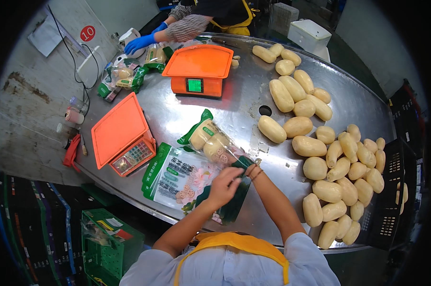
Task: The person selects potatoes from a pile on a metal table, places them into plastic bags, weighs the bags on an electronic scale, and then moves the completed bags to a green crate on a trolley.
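A clear plastic bag with a green end (205, 137) holds peeled lotus root sections and lies on a metal table (237, 118). My right hand (244, 163) is at the bag's near end, its fingers hidden by the printed film. Close beside it is my left hand (224, 186), slightly blurred, fingers bent; whether it pinches the film cannot be told. Beneath lie flat printed bags (172, 178), green, white and pink. Many loose peeled lotus root sections (309, 146) are spread over the right side.
Two orange scales stand left (121, 130) and at the back (200, 64). Filled bags (124, 77) lie back left, near a co-worker's blue-gloved hand (140, 43). A black crate (387, 200) is at the right, a green crate (110, 246) below left. The table has a hole (265, 111).
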Motion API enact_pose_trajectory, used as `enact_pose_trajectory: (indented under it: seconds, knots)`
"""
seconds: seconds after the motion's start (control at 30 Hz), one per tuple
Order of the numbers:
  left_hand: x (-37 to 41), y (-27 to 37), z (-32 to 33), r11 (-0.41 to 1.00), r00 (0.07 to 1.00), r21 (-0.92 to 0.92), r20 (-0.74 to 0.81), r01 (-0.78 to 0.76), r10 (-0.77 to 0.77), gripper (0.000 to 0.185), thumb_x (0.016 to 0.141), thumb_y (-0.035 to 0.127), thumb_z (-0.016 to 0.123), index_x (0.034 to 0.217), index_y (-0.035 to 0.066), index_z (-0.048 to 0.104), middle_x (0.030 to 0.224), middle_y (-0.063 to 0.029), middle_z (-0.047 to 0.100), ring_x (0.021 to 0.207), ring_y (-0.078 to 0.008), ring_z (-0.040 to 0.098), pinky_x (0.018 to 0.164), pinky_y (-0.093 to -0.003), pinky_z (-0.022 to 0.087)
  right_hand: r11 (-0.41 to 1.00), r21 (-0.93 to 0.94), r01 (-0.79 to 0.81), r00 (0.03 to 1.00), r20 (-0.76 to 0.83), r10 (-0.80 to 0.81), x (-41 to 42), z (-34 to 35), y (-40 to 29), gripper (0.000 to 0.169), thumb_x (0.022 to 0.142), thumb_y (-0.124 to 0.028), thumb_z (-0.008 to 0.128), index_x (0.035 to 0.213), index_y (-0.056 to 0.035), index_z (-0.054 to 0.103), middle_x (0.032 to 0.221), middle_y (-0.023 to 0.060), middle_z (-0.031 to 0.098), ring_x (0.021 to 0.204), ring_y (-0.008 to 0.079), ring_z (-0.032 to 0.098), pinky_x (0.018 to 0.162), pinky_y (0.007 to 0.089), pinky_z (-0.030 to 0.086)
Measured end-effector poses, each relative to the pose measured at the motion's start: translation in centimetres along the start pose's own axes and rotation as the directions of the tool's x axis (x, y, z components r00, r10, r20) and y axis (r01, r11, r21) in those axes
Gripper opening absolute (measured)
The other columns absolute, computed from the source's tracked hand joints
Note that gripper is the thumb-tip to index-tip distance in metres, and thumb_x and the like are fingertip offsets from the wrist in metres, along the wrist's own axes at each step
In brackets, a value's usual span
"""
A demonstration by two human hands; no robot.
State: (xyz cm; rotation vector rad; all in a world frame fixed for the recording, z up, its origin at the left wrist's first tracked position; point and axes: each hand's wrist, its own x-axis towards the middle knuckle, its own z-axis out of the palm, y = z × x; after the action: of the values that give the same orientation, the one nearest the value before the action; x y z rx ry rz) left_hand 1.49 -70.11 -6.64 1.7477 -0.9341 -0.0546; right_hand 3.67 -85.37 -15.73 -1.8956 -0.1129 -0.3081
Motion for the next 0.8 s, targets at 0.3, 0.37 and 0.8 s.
enact_pose_trajectory:
  seconds: [0.3, 0.37, 0.8]
  knots:
    - [-1.2, -6.4, -2.4, 0.750, 0.999, 0.661, 0.021, 0.012, -0.034, 0.078, 0.060, 0.009, 0.068, 0.130, 0.008, 0.033, 0.138, -0.0216, 0.018, 0.127, -0.0402, 0.018, 0.100, -0.0525, 0.018, 0.865, 0.084, -0.494, 0.868, 0.097, 0.486, -10.1, -5.8, -5.8, 0.034, 0.078, -0.022, 0.061, 0.101, 0.0018, 0.053, 0.099, 0.0138, 0.055, 0.084, 0.0189, 0.055, 0.073, 0.0286, 0.045]
    - [0.4, -6.4, -1.3, 0.723, 0.998, 0.690, 0.064, -0.037, -0.011, 0.078, 0.059, 0.009, 0.067, 0.129, 0.009, 0.034, 0.138, -0.0208, 0.019, 0.128, -0.0386, 0.018, 0.100, -0.0537, 0.017, 0.893, 0.029, -0.448, 0.878, -0.174, 0.446, -10.5, -5.9, -5.5, 0.039, 0.075, -0.021, 0.064, 0.104, 0.0023, 0.052, 0.098, 0.0152, 0.055, 0.083, 0.0200, 0.056, 0.074, 0.0288, 0.045]
    - [5.4, -7.0, -5.0, 0.785, 0.973, 0.576, 0.137, -0.229, 0.184, 0.052, 0.064, -0.001, 0.055, 0.114, 0.011, 0.052, 0.123, -0.0081, 0.048, 0.119, -0.0279, 0.040, 0.092, -0.0464, 0.032, 0.675, 0.653, -0.344, 0.886, -0.012, 0.463, -2.5, -5.2, -6.1, 0.022, 0.089, -0.018, 0.043, 0.097, -0.0002, 0.053, 0.078, 0.0082, 0.060, 0.066, 0.0145, 0.059, 0.056, 0.0233, 0.044]
